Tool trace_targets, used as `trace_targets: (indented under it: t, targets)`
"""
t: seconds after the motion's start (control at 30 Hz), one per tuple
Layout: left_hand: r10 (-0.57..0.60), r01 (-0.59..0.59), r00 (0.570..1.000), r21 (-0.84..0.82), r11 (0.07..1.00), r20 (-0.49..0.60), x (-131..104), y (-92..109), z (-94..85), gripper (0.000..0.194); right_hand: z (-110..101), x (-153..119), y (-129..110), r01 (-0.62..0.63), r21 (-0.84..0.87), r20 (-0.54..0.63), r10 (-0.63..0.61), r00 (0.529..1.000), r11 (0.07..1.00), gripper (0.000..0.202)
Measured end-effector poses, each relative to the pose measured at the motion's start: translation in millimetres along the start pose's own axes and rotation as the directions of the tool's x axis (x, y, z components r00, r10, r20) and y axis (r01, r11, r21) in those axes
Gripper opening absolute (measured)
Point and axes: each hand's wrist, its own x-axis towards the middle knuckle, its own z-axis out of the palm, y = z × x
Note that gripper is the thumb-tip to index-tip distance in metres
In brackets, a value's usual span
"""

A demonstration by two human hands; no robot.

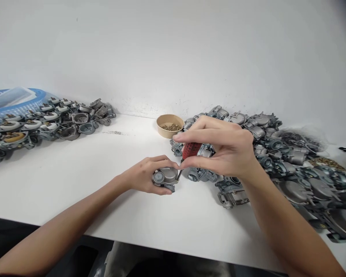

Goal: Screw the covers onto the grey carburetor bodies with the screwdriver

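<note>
My left hand is wrapped round a small grey metal carburetor, which rests on the white table with its round bowl cover facing up. In my right hand is a screwdriver with a red and black handle, gripped between thumb and fingers. The screwdriver's shaft slants down to the right edge of the carburetor, and its tip meets a corner there. Whether a screw sits under the tip is too small to tell. Part of the carburetor is covered by my left fingers.
Behind the carburetor stands a round cardboard bowl of small brass-coloured screws. Many carburetors are piled along the right. To the left lie carburetor bodies with white floats, loose bowl covers and a blue basket. A white wall closes off the back.
</note>
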Motion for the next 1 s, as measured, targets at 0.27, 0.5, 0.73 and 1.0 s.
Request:
trace_targets:
  t: [0.27, 0.5, 0.73, 1.0]
  targets:
    - [-0.041, 0.041, 0.999, -0.001, 0.999, 0.036, 0.9, 0.5, -0.3, 0.060, -3.2, -0.4, -2.7, -0.046, 0.083, 0.096, 0.038, 0.995, 0.995, 0.037]
    - [-0.045, 0.045, 0.998, 0.013, 0.999, 0.032, -0.4, -0.1, -0.4, 0.062, -5.9, 0.1, -4.5, -0.072, 0.080, 0.143, 0.060, 0.988, 0.994, 0.039]
    - [-0.056, 0.056, 0.998, -0.002, 0.998, 0.029, 0.1, 2.5, -1.0, 0.057, -1.0, 1.1, -4.8, -0.029, -0.003, 0.077, 0.029, 0.997, 1.000, 0.026]
    - [-0.049, 0.049, 0.998, -0.006, 0.999, 0.039, -0.1, -0.8, -0.9, 0.063, -7.3, -2.5, -3.7, -0.102, 0.160, 0.142, 0.080, 0.987, 0.982, 0.040]
